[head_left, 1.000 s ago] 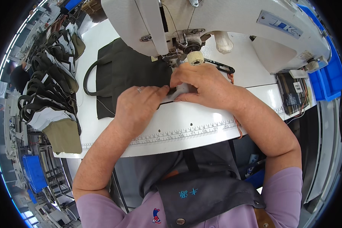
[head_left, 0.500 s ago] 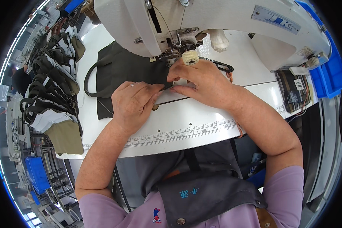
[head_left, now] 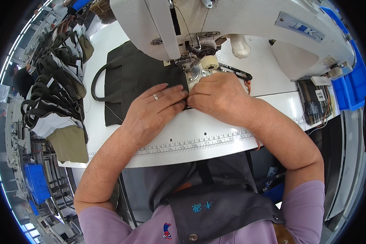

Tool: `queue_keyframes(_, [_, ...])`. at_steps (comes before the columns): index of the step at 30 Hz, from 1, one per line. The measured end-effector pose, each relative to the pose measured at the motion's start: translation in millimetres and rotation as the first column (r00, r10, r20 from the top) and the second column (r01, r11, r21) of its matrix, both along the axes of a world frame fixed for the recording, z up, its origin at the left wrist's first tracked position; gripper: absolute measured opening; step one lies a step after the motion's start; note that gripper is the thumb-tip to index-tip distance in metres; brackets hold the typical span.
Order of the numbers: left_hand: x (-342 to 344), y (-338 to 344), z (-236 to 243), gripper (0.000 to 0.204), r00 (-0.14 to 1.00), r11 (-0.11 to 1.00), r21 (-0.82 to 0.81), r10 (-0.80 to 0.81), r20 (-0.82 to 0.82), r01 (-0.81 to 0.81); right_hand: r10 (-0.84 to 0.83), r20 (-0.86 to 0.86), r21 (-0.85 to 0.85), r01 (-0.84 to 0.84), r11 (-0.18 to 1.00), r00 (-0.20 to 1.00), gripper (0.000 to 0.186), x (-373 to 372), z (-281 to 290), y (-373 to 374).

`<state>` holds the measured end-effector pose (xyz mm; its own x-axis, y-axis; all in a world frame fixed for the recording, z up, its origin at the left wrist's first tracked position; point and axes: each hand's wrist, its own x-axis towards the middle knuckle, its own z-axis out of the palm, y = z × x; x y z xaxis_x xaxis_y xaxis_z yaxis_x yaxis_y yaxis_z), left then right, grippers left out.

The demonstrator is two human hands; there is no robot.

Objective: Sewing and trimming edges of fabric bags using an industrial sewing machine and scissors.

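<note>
A: Main thing?

B: Dark fabric piece (head_left: 146, 73), flat on the white counter (head_left: 268, 61), mostly beyond the left hand (head_left: 153, 109) and left of its fingertips.

A: Hands?

B: Left: fingers side by side, laid flat on the cloth, not clamped. Right hand (head_left: 220, 97): fingers bunched at the cloth's right edge, tips right by the left's. Cloth pinched inside? Can't tell, hidden.

A: Why so?

B: Judgement: left palm-down keeps the cloth from shifting, right minds the edge. Handle loop (head_left: 94, 81) lies out left of the left hand, probably to sit clear of the metal plate (head_left: 193, 74).

A: Edges, room?

B: Cloth's right edge ends at the right fingertips, beside that plate. Sewing machine (head_left: 240, 18) overhangs just beyond both hands, so lifting there looks tight. Black snips (head_left: 236, 71) close beyond the right hand, orange cord (head_left: 247, 84) by its wrist; could snag. Toward the body, smooth counter runs from the hands to the ruler strip (head_left: 183, 147): best sliding room. Far left of the left hand, past the loop, a bag pile (head_left: 55, 91) borders the counter.
</note>
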<state>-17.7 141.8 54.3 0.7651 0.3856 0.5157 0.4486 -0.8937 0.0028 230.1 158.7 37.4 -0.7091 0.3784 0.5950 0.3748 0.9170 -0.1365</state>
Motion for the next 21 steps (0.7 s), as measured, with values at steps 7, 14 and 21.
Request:
queue_keyframes(7, [-9.0, -6.4, 8.4, 0.052, 0.975, 0.915, -0.400, -0.038, -0.220, -0.055, 0.008, -0.117, -0.086, -0.018, 0.996, 0.993, 0.010, 3.1, 2.3, -5.6])
queue_keyframes(14, [-13.6, 8.2, -6.8, 0.053, 0.994, 0.933, -0.360, -0.062, -0.090, 0.025, -0.077, -0.017, -0.221, 0.071, 0.973, 0.997, 0.010, 5.7, 8.3, -5.0])
queue_keyframes(21, [-13.0, 40.1, -13.5, 0.049, 0.998, 0.961, -0.278, -0.002, -0.066, -0.016, -0.289, 0.125, -0.231, 0.311, 0.922, 0.949, 0.019, 3.8, 6.4, -1.5])
